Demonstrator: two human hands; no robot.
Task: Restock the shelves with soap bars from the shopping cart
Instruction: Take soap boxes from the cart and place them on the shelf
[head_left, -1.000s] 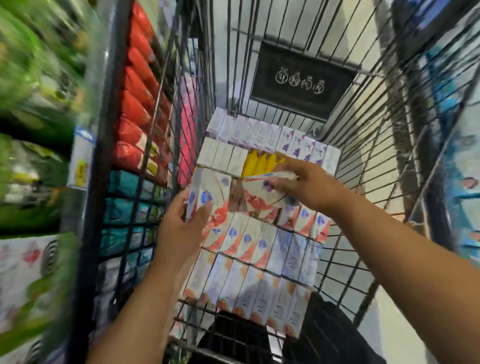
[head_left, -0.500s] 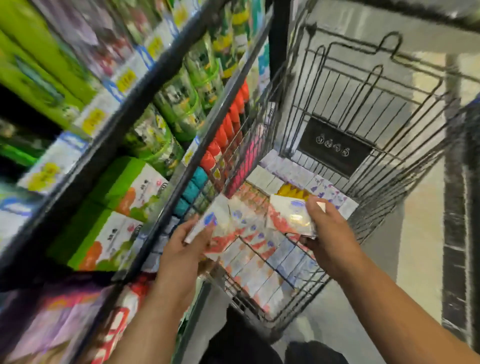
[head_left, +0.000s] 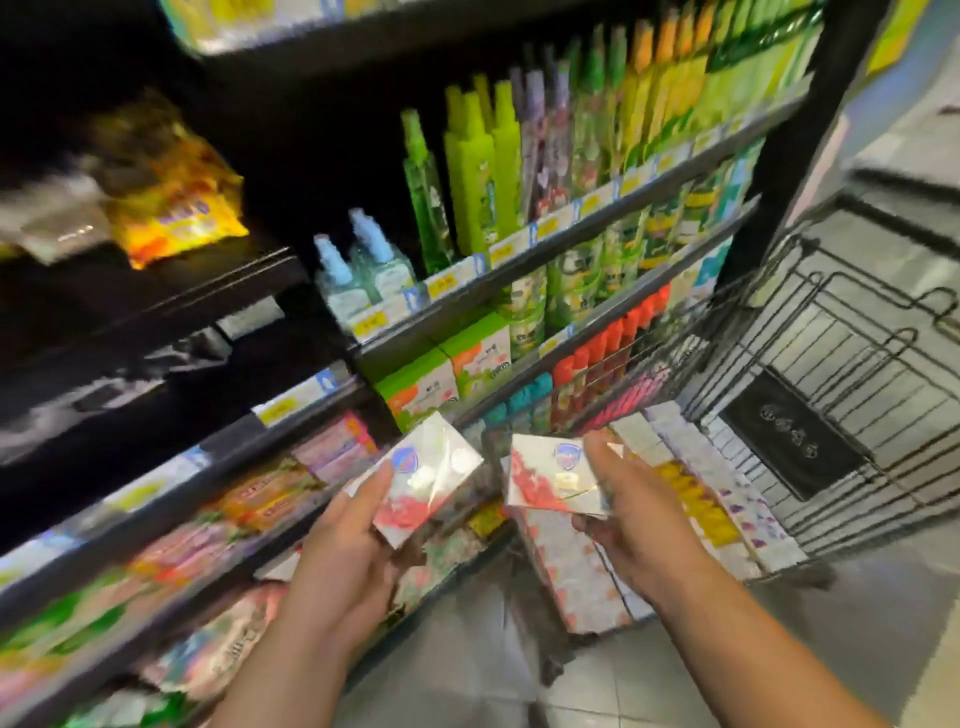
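Observation:
My left hand (head_left: 345, 558) grips a white and red soap bar box (head_left: 428, 475) in front of the lower shelves. My right hand (head_left: 631, 525) holds a second white and red soap box (head_left: 550, 475) just above the near corner of the wire shopping cart (head_left: 857, 332). The cart stands at the right and still carries rows of soap boxes (head_left: 691, 483), white, yellow and purple-marked. The lower shelf (head_left: 171, 499) at the left holds blurred rows of boxed soaps.
Black shelving fills the left and centre. Green and yellow bottles (head_left: 483, 171) stand on the upper shelf, green cartons (head_left: 441, 374) below them. A yellow packet (head_left: 171, 202) lies on a dark shelf at the far left. Grey tiled floor (head_left: 467, 670) lies between shelf and cart.
Both hands lifted a soap box each out of the cart and swung left toward the shelves. The view turned from the cart's inside to the shelving.

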